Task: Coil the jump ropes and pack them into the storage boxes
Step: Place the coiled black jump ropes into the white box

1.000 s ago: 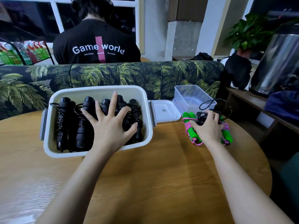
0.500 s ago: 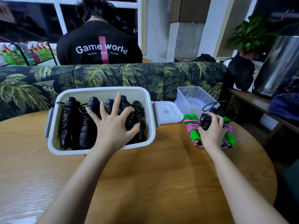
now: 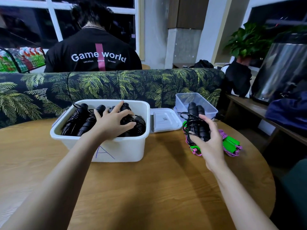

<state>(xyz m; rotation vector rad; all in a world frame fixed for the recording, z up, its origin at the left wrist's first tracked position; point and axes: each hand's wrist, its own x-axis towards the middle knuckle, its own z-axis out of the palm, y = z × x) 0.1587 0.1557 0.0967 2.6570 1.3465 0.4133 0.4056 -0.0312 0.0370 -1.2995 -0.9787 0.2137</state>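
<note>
Left hand (image 3: 114, 123) lies palm down inside the white box (image 3: 106, 151), fingers spread and nearly straight. Its grip is wide and it presses on the packed black ropes (image 3: 78, 122) without closing round any of them. These ropes lie side by side, handles pointing to the far wall, and fill the box from left to right. The near wall carries a hand-drawn letter A. The box stands on the wooden tabletop (image 3: 149, 188), left of centre.

Right hand (image 3: 211, 141) is raised off the tabletop, right of the box. Its grip is closed round a coiled black rope (image 3: 196, 123): handles upright together, cord wound about them, fingers curled round the lower part.

Under and just beyond that hand, the green-handled ropes (image 3: 230, 143) with pink cord lie on the tabletop. A clear box (image 3: 207, 105) stands at the far right, and whether it holds anything is not clear. A white lid (image 3: 164, 122) lies flat between the two boxes, against the white box's right side.

Beyond the tabletop is a palm-print sofa back (image 3: 116, 83), with a person in a black shirt (image 3: 93, 55) seated facing away.
</note>
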